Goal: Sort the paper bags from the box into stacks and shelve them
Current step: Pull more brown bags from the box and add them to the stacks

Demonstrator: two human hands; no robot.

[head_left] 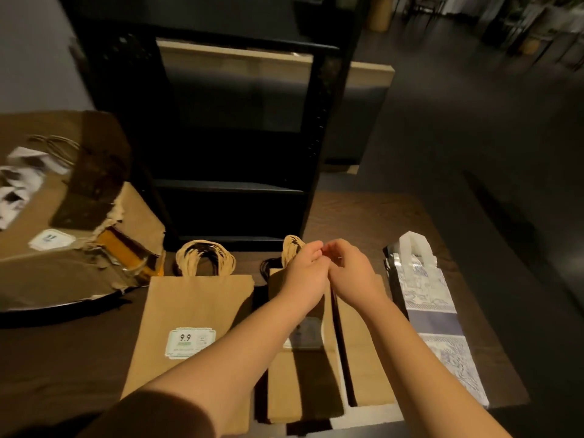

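Note:
Three stacks of flat bags lie side by side on the dark table [63,349]. On the left is a brown paper bag stack [189,324] with a "9.9" label and twisted handles. The middle brown bag stack [303,368] lies under my arms. On the right is a white and blue patterned bag stack [436,314]. My left hand [305,273] and my right hand [350,270] meet above the top of the middle stack, fingertips pinched together beside its paper handle [290,249]. What they pinch is too small to tell. The torn cardboard box [79,222] sits at the left with more bags inside.
A black shelving unit [240,128] stands just behind the table, its lower shelves dark. A light wooden counter edge [369,74] shows behind it. Dark floor stretches to the right of the table.

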